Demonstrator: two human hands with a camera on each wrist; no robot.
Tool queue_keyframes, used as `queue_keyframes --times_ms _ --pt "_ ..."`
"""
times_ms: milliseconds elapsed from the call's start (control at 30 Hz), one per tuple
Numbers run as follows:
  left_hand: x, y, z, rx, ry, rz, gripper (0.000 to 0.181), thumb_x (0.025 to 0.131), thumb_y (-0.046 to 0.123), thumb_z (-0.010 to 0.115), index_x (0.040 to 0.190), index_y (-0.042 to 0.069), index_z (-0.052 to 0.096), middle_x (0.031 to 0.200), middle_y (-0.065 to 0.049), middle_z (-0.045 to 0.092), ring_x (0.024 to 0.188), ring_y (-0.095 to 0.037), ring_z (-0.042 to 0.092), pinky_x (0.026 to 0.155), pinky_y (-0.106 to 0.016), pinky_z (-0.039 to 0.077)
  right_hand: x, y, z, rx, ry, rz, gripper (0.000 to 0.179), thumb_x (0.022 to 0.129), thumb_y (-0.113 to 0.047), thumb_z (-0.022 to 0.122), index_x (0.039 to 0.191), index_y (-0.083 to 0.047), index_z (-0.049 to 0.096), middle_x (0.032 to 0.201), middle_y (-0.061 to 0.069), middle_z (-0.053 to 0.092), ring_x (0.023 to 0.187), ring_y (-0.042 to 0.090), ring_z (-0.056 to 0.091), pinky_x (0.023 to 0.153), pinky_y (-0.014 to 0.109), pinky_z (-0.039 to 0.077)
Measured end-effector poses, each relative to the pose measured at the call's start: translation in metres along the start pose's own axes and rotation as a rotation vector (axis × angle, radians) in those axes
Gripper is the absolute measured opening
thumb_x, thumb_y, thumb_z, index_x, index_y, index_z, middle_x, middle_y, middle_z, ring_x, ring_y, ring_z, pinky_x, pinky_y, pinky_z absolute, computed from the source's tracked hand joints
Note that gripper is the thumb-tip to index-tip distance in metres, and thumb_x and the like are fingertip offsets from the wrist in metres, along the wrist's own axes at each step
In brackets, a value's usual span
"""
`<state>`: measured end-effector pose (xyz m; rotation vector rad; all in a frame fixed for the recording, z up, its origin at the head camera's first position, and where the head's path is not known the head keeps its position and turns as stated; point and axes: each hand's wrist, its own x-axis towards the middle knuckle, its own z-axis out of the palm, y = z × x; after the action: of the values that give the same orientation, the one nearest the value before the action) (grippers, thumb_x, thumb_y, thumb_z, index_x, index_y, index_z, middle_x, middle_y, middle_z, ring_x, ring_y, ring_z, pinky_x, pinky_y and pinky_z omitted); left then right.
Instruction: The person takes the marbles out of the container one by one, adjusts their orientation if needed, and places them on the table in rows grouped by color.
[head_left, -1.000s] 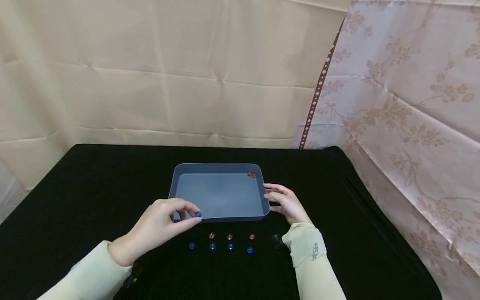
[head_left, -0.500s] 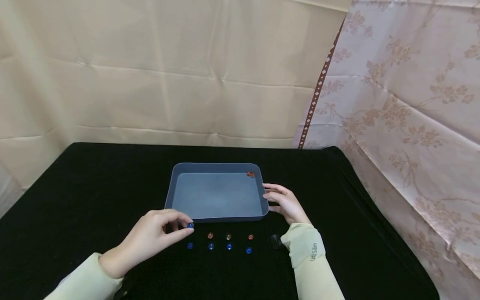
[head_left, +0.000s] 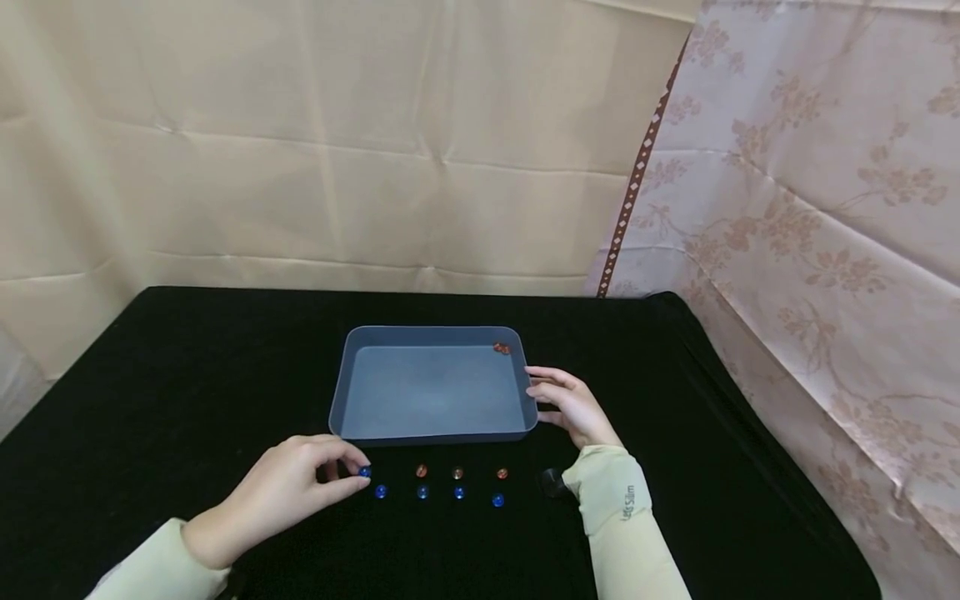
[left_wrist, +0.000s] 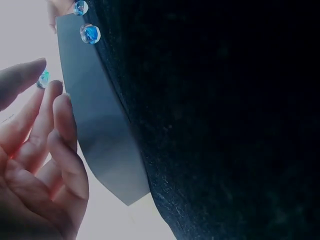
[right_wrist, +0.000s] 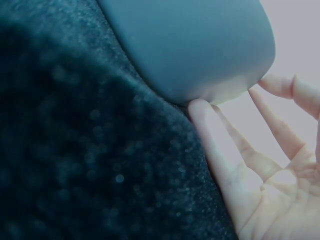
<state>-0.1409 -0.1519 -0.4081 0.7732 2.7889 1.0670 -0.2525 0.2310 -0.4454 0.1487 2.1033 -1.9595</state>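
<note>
Just left of the marble rows, my left hand [head_left: 296, 479] pinches a blue marble [head_left: 365, 472] between thumb and fingertips. The left wrist view shows that marble [left_wrist: 43, 78] as clear glass with blue-green inside. A blue-grey rectangular tray [head_left: 435, 439] lies in front of me, with a few orange marbles [head_left: 502, 348] in its far right corner. My right hand [head_left: 573, 408] rests against the tray's right side, its fingers extended; in the right wrist view the fingertips [right_wrist: 200, 107] touch the tray's outer wall [right_wrist: 200, 55].
Before the tray's near edge, several blue marbles [head_left: 459, 492] form a row on the black cloth [head_left: 225, 375]. Three orange marbles [head_left: 422, 472] lie in a line just behind them. A cream curtain [head_left: 375, 167] hangs behind the table, a floral one [head_left: 810, 208] at the right.
My left hand has moved left and toward me with the pinched blue marble, from over the tray's near edge to beside the blue row. My right hand stays at the tray.
</note>
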Motion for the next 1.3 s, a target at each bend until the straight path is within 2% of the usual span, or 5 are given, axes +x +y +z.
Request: queue_keyframes --times_ms 333,533,733,1067,1300 --pt "0.000 -0.001 -0.004 0.018 -0.031 -0.005 0.017 0.090 0.037 0.070 0.102 0.025 0.071 0.091 0.014 0.069 0.072 0.008 0.056 0.056 -0.019 0.048 0.000 0.000 0.000 0.009 0.002 0.005 0.046 0.093 -0.012 0.065 0.137 -0.008 0.057 0.130 0.013 0.062 0.094 0.015 0.066 0.081 0.035 0.058" --pt "0.003 -0.001 -0.008 0.060 -0.098 -0.039 0.018 0.089 0.041 0.070 0.101 0.028 0.071 0.093 0.015 0.069 0.074 0.008 0.056 0.057 -0.019 0.047 0.001 0.000 -0.001 0.009 0.001 0.010 0.046 0.092 -0.013 0.065 0.137 -0.008 0.057 0.131 0.014 0.061 0.094 0.015 0.066 0.081 0.035 0.058" --pt "0.006 -0.002 -0.010 0.092 -0.152 -0.034 0.019 0.087 0.042 0.071 0.101 0.029 0.070 0.093 0.016 0.068 0.074 0.008 0.055 0.058 -0.018 0.046 0.002 0.000 -0.002 0.013 -0.003 0.015 0.046 0.093 -0.013 0.065 0.138 -0.008 0.056 0.133 0.016 0.060 0.094 0.015 0.066 0.081 0.035 0.058" --pt "0.008 -0.008 -0.010 0.126 -0.234 -0.063 0.012 0.085 0.036 0.074 0.095 0.032 0.069 0.089 0.019 0.066 0.070 0.008 0.054 0.057 -0.019 0.045 0.002 0.000 -0.002 0.014 -0.009 0.008 0.046 0.093 -0.013 0.065 0.138 -0.008 0.056 0.132 0.015 0.061 0.094 0.015 0.067 0.081 0.035 0.058" --pt "0.007 -0.012 -0.008 0.169 -0.260 -0.037 0.012 0.084 0.033 0.075 0.094 0.032 0.068 0.088 0.019 0.066 0.069 0.008 0.053 0.056 -0.019 0.044 0.000 -0.001 0.000 0.013 -0.008 0.008 0.046 0.093 -0.012 0.064 0.138 -0.008 0.056 0.132 0.015 0.061 0.094 0.015 0.066 0.081 0.035 0.058"
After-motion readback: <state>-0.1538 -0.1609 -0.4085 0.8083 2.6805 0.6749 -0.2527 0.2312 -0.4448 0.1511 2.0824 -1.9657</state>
